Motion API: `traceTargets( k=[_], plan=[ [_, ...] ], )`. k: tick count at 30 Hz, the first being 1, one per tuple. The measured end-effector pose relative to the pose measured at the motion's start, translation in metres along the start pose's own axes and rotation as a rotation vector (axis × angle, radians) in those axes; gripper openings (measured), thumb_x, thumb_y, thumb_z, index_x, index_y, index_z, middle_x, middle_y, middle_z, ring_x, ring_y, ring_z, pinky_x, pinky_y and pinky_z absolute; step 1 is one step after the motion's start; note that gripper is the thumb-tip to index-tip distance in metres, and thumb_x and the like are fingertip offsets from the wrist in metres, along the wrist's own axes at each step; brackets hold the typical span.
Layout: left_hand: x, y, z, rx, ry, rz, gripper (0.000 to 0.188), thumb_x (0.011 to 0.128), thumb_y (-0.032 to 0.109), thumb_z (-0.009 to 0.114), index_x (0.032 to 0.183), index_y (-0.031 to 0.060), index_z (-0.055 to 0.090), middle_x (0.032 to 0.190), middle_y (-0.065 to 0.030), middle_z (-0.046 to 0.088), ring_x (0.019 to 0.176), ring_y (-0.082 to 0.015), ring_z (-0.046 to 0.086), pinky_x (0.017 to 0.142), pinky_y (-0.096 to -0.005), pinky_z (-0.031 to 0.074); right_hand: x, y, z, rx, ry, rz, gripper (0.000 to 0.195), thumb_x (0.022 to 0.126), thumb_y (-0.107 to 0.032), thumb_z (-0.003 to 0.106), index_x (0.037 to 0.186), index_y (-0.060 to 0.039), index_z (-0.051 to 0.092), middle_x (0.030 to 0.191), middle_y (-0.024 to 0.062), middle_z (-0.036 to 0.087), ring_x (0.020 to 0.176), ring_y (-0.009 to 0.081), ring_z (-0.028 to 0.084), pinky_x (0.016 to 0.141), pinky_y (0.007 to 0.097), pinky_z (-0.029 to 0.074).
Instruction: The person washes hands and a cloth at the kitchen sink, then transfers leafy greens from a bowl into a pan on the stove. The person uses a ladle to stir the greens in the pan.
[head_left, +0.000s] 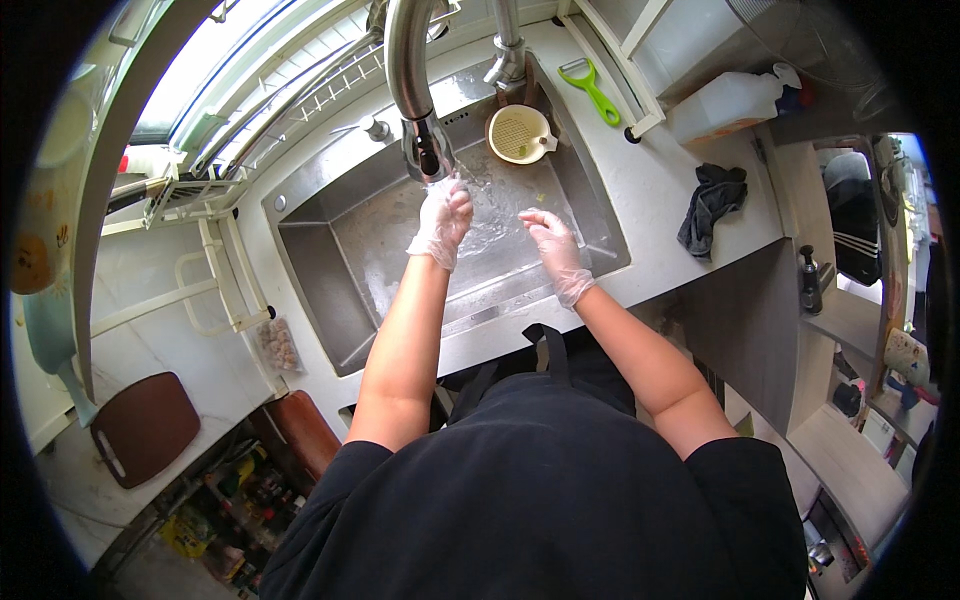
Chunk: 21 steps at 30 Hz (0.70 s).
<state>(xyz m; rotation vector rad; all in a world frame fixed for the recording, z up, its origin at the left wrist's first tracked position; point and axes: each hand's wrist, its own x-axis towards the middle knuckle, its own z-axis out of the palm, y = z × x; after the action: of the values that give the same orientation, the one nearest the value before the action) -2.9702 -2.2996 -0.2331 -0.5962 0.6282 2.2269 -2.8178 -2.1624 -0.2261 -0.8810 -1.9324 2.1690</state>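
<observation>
Both my hands wear clear plastic gloves over a stainless steel sink. Directly beneath the head of the metal faucet, my left hand has its fingers curled, with water splashing around it. Whether anything is inside those fingers is hidden. To the right, my right hand hovers over the basin with bent fingers pointing left and nothing seen in it. Running water ripples on the sink floor between the hands. A cream strainer basket with small green scraps sits in the basin's far right corner.
A green peeler, a dark cloth and a white plastic jug lie or stand right of the sink. Leftward are a bag of brownish pieces, a white metal rack and a brown cutting board.
</observation>
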Motion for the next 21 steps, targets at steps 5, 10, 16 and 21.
traceTargets(
  k=[5, 10, 16, 21],
  plan=[
    [-0.012, 0.000, 0.014, 0.156, 0.037, 0.071, 0.028, 0.091, 0.037, 0.040, 0.078, 0.0141, 0.051, 0.053, 0.0066, 0.036, 0.038, -0.0078, 0.026, 0.036, -0.0232, 0.020, 0.000, -0.003, 0.000, 0.039, 0.015, -0.049, 0.018, 0.085, -0.009, 0.049, 0.098, -0.0034, 0.060, 0.095, 0.0040, 0.061, 0.090, 0.0118, 0.055, 0.083, 0.0235, 0.040],
    [-0.015, 0.000, 0.031, -0.104, 0.118, -0.138, 0.030, 0.091, 0.034, 0.044, 0.091, 0.0051, 0.053, 0.072, -0.0054, 0.048, 0.064, -0.0141, 0.045, 0.059, -0.0258, 0.040, 0.003, 0.001, -0.001, 0.069, -0.014, -0.051, 0.018, 0.085, -0.009, 0.049, 0.097, -0.0034, 0.060, 0.095, 0.0041, 0.061, 0.091, 0.0116, 0.054, 0.084, 0.0232, 0.040],
    [-0.001, 0.000, 0.011, -0.103, -0.063, -0.157, 0.027, 0.083, 0.002, 0.054, 0.110, 0.0048, 0.050, 0.072, -0.0017, 0.051, 0.056, -0.0082, 0.040, 0.046, -0.0209, 0.032, 0.004, 0.005, -0.004, -0.039, 0.011, -0.090, 0.018, 0.085, -0.010, 0.049, 0.096, -0.0034, 0.061, 0.095, 0.0043, 0.061, 0.090, 0.0123, 0.055, 0.083, 0.0239, 0.041],
    [0.000, -0.004, 0.000, 0.112, -0.050, -0.012, 0.023, 0.084, 0.015, 0.058, 0.105, 0.0078, 0.055, 0.062, 0.0041, 0.045, 0.049, -0.0055, 0.038, 0.041, -0.0206, 0.028, 0.004, -0.005, -0.002, 0.022, -0.057, 0.021, 0.019, 0.086, -0.014, 0.049, 0.099, -0.0057, 0.061, 0.097, 0.0042, 0.060, 0.091, 0.0124, 0.056, 0.082, 0.0250, 0.041]
  ],
)
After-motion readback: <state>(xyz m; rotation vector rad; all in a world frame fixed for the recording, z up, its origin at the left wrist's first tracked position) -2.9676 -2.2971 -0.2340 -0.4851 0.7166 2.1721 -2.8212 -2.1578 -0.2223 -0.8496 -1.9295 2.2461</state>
